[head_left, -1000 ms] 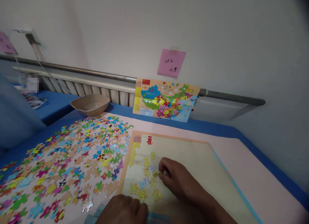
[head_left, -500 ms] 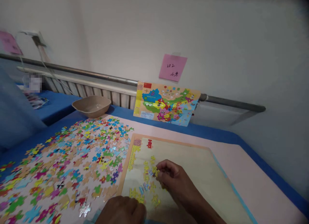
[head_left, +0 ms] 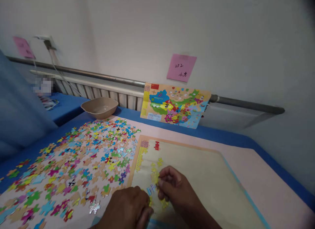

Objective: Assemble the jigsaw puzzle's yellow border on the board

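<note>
Coloured jigsaw pieces lie in a wide loose spread on the pink table top, left of a wooden puzzle board with a pale tray and orange frame. Yellow pieces and a few blue-white ones sit on the board's left part. My right hand is over them, its fingertips pinched on a yellow piece. My left hand lies curled at the board's near left edge, close to my right hand. Its fingers hide whatever is under them.
A beige plastic bowl stands at the table's far edge. A finished wooden map puzzle of China leans against a white radiator behind the table. A pink note is on the wall. A blue cushion fills the left side.
My left hand has moved up and right, closer to my right hand. My right hand has shifted slightly on the board. The whole scene sits a little further right in view.
</note>
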Tool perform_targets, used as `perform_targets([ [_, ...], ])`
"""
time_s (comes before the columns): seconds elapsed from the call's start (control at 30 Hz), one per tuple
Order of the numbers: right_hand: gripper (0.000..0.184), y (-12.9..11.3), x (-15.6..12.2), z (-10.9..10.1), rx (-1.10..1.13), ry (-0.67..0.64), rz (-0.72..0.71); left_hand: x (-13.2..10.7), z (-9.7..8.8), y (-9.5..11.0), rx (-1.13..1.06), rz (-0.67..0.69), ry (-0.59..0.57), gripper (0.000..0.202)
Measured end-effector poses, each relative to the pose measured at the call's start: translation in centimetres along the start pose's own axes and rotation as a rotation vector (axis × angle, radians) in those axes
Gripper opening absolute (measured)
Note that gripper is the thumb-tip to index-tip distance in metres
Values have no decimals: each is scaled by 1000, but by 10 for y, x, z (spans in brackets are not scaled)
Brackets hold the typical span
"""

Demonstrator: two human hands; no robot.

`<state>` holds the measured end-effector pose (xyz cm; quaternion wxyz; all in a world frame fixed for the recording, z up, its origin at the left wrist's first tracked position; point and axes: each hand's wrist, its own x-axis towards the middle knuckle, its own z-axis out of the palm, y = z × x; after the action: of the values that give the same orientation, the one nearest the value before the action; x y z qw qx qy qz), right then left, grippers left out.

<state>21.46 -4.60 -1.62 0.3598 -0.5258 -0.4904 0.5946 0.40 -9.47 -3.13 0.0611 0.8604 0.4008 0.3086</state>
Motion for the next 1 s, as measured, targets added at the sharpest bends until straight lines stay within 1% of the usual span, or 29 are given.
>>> perform_targets([
  [0.07,32,-8,2,-10,-32,81,-73,-3,6,0,80,83,-17,13],
  [0.13,29,-14,5,-20,-55,122,-102,-5,14,0,146,152,-8,15],
  [0.2,28,-17,7,-27,-76,124,-91,-8,19,-1,179,174,37,14],
  [0.27,28,-16,9,-31,-76,117,-84,-9,22,-1,180,170,57,14],
  [0.3,29,-15,9,-31,-69,115,-89,-9,22,-1,174,171,50,14],
  [0.43,32,-11,11,-32,-68,115,-131,-10,17,0,174,195,-46,17],
  [0.6,26,-8,12,-37,-131,105,-149,-13,15,2,218,240,-75,22],
  [0.8,10,-10,8,-38,-399,91,-215,-19,16,5,222,276,-96,21],
  [0.9,10,-13,7,-38,-492,82,-233,-19,15,5,206,276,-108,20],
  [1.0,10,-16,7,-38,-546,98,-229,-16,11,8,209,311,-91,21],
])
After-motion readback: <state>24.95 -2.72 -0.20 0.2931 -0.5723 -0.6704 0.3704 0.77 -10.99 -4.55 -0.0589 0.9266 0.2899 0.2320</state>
